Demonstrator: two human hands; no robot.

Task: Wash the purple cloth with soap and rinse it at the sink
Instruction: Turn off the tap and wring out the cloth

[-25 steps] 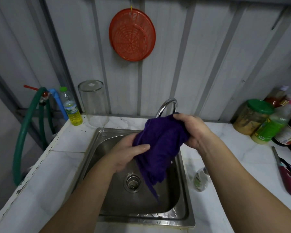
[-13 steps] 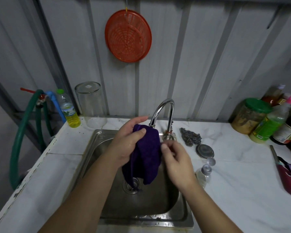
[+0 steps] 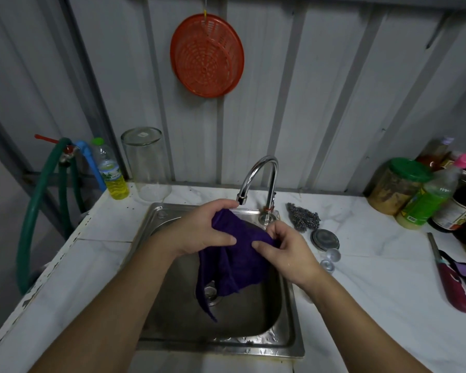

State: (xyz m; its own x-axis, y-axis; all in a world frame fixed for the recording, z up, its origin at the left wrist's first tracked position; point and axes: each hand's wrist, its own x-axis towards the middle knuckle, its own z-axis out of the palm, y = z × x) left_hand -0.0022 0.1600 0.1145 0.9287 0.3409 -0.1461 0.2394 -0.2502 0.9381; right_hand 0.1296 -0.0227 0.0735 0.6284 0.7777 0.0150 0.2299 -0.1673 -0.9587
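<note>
Your left hand and right hand pinch the soft, limp purple cloth along its top edge; likely wet-heavy, so bunch it over the steel sink.

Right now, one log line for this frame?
stage: washing | left hand: holds cloth | right hand: pinches cloth | cloth: over sink, below tap | water: none visible

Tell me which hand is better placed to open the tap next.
Probably the right hand. It pinches the cloth just in front of the tap base, on its own side. The left hand grips the cloth's upper edge under the spout and could hold it alone. The tap's handle is not clearly visible.
</note>
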